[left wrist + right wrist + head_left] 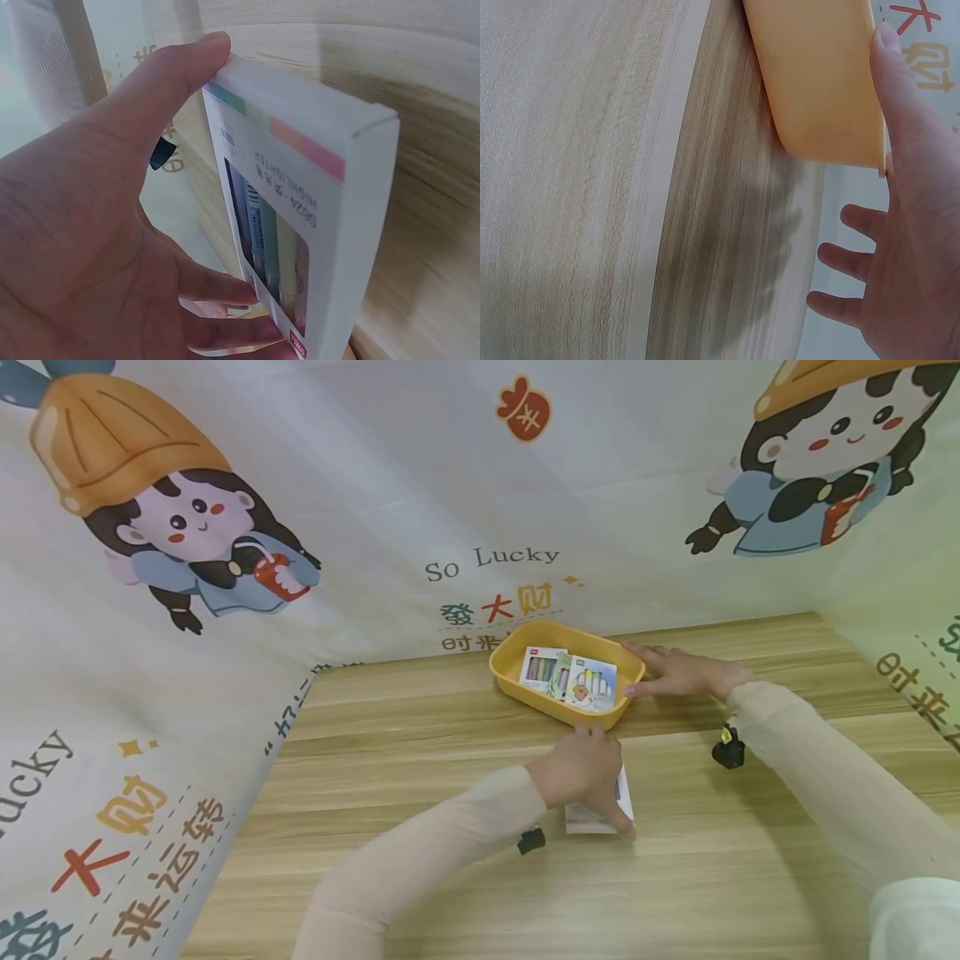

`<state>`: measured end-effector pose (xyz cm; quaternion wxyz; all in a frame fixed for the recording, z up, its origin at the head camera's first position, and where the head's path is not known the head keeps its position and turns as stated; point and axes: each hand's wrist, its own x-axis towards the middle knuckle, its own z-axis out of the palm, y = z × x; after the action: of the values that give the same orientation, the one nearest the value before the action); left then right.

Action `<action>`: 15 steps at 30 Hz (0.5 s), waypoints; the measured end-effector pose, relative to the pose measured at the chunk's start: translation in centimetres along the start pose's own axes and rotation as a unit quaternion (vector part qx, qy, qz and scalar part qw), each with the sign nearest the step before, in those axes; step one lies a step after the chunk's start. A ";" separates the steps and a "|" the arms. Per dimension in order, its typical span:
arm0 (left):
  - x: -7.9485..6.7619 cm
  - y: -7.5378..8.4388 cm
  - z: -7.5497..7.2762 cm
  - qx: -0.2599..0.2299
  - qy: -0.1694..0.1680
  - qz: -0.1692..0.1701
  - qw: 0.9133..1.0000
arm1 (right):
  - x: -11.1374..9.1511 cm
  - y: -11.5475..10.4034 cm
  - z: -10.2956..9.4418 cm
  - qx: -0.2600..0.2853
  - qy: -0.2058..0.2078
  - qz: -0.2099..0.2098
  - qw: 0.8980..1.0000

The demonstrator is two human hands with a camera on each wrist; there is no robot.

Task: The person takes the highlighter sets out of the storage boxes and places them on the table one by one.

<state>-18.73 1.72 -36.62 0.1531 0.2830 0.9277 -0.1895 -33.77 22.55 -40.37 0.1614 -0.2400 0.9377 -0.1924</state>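
Observation:
My left hand [583, 768] grips a white box of highlighters [289, 161] by its edges, thumb on one end and fingers toward the other. Pastel pens show through its window in the left wrist view; in the head view the hand covers most of it. Just beyond stands a yellow plastic basket [525, 697]. Inside lie a white box with yellow pens pictured [600, 681], a greenish pack [558, 677] partly covered, and a box of dark-toned sticks [536, 664]. With fingers extended, my right hand [686, 672] touches the basket's right end, its thumb at the rim.
The wood-grain table [420, 718] meets a printed cloth backdrop [375, 527] close behind the basket. More cloth walls rise at left and right. Small black wrist devices [727, 748] show under both sleeves.

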 end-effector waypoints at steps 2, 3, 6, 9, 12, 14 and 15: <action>0.0 0.1 0.0 0.003 0.001 0.001 1.000 | 0.0 -0.1 0.0 0.002 0.000 0.000 1.000; 0.1 0.1 0.0 0.003 0.001 0.001 1.000 | 0.0 -0.1 -0.1 0.002 0.000 0.002 1.000; 0.1 0.3 0.1 0.006 0.002 0.003 1.000 | 0.0 -0.1 0.0 -0.003 -0.002 0.000 1.000; 0.3 0.4 0.2 0.002 0.002 0.003 1.000 | 0.0 0.0 0.1 -0.005 -0.001 0.001 1.000; 0.5 0.5 0.4 -0.006 0.001 0.001 1.000 | -0.1 0.0 0.0 -0.005 -0.002 0.002 1.000; 0.6 0.6 0.5 -0.012 0.001 0.000 1.000 | -0.2 0.0 0.0 -0.003 -0.001 0.002 1.000; 0.6 0.6 0.5 -0.013 0.000 -0.001 1.000 | -0.2 -0.1 -0.1 -0.002 -0.001 0.002 1.000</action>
<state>-18.78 2.26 -37.51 0.1566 0.2802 0.9304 -0.1772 -33.63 22.62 -40.24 0.1626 -0.2384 0.9386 -0.1894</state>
